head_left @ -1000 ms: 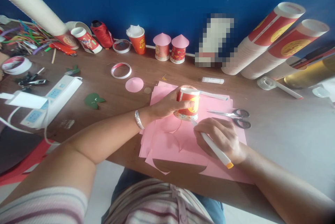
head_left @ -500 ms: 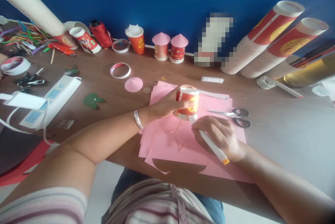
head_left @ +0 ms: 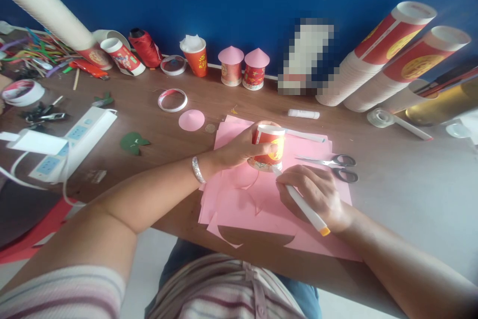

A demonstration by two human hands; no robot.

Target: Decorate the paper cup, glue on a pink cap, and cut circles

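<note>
My left hand [head_left: 244, 147] is wrapped round a red paper cup [head_left: 266, 141] with a yellow emblem, its thumb across the front. The cup's lower band is pale with small drawn marks. In my right hand [head_left: 311, 192] is a white marker [head_left: 306, 210] with an orange end, its tip at the cup's lower band. Under both hands lie pink paper sheets [head_left: 231, 199], some with curved cuts. Scissors [head_left: 328, 161] with dark handles rest right of the cup, and another white marker [head_left: 304, 135] lies behind it.
Two cups with pink cone tops [head_left: 230, 55] stand by the blue wall. A pink cone [head_left: 191, 120], tape rolls [head_left: 172, 100] and a glue stick [head_left: 303, 114] lie behind the paper. Tall cup stacks [head_left: 396, 33] lean at the right; a power strip [head_left: 74, 142] is at the left.
The marker in my right hand has shifted very slightly along the cup's lower band. My left hand holds the cup as before.
</note>
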